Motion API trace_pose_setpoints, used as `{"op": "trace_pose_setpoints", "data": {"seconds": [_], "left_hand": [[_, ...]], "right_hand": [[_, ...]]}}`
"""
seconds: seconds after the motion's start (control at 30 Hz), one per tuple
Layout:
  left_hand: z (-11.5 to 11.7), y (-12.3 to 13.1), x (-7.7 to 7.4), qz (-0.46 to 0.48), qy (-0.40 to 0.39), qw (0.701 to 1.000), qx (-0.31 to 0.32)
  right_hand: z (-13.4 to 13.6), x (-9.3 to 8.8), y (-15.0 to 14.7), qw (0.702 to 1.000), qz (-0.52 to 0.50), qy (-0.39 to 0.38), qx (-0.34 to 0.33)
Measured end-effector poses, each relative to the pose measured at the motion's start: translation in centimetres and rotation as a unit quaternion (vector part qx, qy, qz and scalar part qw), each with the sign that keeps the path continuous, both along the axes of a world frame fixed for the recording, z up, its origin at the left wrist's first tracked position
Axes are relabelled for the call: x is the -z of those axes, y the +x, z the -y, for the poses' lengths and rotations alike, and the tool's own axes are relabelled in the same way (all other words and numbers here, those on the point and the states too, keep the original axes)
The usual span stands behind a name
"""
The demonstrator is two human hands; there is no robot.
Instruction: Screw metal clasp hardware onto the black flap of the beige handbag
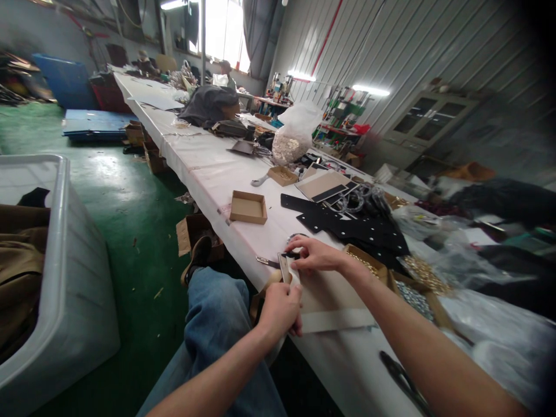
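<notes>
My left hand (281, 307) is closed around the lower end of a narrow cream strip with a dark edge (284, 267), at the table's near edge. Over its upper end is my right hand (319, 255), fingers bent and thumb close to them. Something small and dark shows under those fingertips, too blurred to name. Beneath my right forearm lies a flat beige panel (334, 298) with a paler band along its near side. A dark strap end with a metal plate (266, 262) sticks out left of the cream strip.
Along the white table (200, 156) are an open cardboard box (248, 207), punched black pieces (360, 229), and boxes of gold and silver hardware (412, 298). A black-handled tool (402, 376) lies near my right forearm. A large white bin (82, 278) stands on the left.
</notes>
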State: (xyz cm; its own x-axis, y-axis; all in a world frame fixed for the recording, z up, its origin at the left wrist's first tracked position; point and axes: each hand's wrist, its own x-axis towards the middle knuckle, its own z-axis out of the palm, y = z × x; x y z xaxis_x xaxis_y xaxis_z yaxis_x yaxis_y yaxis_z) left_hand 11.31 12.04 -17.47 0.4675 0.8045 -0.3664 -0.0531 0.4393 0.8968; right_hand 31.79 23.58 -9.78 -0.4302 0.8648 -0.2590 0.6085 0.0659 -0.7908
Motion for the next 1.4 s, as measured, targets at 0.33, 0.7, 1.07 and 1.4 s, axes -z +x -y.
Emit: {"op": "trace_pose_setpoints", "data": {"seconds": [0.33,0.7,1.07,1.4], "left_hand": [[-0.2,-0.1,-0.5,0.003,0.002,1.0,-0.003],[1.4,-2.5,-9.1,0.164,0.099,0.982,-0.004],[0.9,-11.6,-6.3,0.149,0.014,0.957,-0.249],[2.7,-14.6,-6.3,0.146,0.013,0.952,-0.269]], "right_hand": [[0.0,-0.1,0.2,0.999,0.048,-0.013,0.001],[0.0,1.4,1.5,0.988,0.055,0.141,-0.038],[0.8,1.0,0.6,0.997,0.001,0.037,0.071],[1.7,1.6,-0.8,0.99,-0.014,0.085,0.112]]}}
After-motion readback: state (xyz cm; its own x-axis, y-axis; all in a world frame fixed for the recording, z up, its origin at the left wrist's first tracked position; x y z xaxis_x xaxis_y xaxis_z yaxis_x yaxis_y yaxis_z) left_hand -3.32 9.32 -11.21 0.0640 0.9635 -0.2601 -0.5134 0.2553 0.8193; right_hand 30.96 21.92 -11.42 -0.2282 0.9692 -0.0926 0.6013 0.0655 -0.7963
